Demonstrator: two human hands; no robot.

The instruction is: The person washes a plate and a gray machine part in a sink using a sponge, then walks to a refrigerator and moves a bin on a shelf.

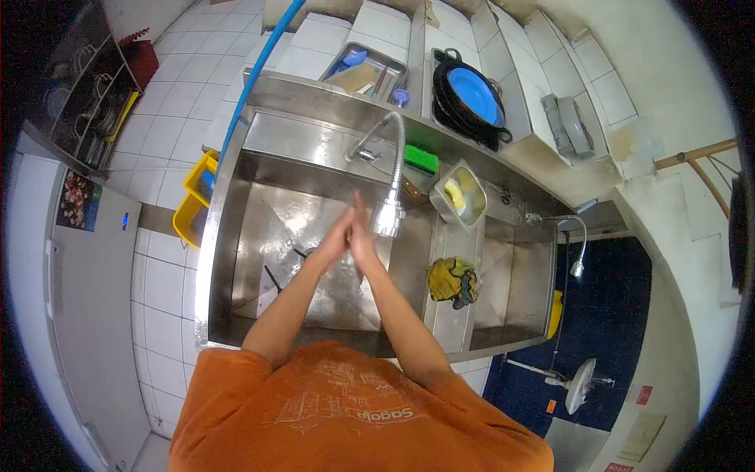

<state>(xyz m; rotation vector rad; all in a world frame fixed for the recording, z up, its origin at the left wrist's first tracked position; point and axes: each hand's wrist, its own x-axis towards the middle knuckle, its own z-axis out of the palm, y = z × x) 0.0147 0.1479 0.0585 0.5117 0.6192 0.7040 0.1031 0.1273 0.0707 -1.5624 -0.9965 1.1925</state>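
Left hand and right hand press flat together over the steel sink. The faucet head is at 3 o'clock and the white floor tiles at 9.

My left hand and right hand sit over the steel sink basin, the flexible metal faucet just right of them, a crumpled yellow cloth farther right.

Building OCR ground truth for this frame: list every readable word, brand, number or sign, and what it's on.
"Sagala": large print on the orange shirt, upside down in view, so the reading is uncertain.
Line drawing and small print beside it on the shirt: too blurred to read.
Poster on the white door: too small to read.
Blue indicator beside the poster: unreadable.
Red sign on the wall: too small to read.
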